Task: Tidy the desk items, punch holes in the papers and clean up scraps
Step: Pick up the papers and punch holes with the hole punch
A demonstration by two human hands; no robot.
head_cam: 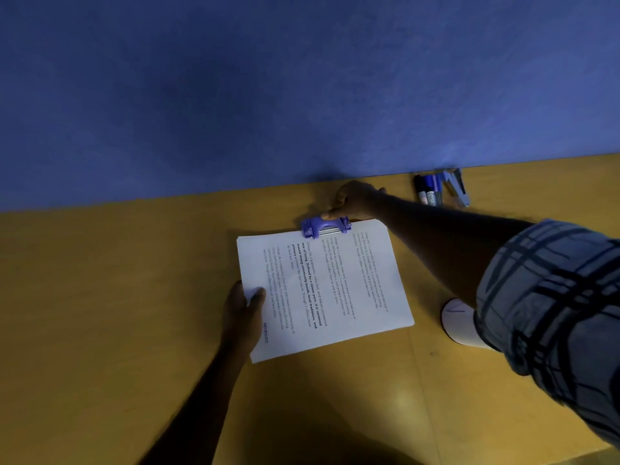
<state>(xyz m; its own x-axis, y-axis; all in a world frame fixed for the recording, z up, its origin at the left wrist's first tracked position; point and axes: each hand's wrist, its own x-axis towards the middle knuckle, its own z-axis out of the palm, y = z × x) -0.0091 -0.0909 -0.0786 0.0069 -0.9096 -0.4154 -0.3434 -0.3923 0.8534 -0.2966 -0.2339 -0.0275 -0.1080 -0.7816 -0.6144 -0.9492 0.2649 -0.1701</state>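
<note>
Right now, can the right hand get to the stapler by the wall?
Probably yes. The right hand rests on the purple hole punch, and the stapler lies nearby against the blue wall, past the markers. Only bare desk lies between, though the hand would have to let go.

Matt white papers (322, 290), printed in black, lie on a smooth, faintly glossy ochre laminate desk (117, 313). The hole punch (324, 227) at their far edge is glossy purple plastic with a bright metal strip. Behind it, a blue partition (235, 95) looks matt and felt-like. A checked woven cloth sleeve (550, 297) covers the right upper arm.
</note>
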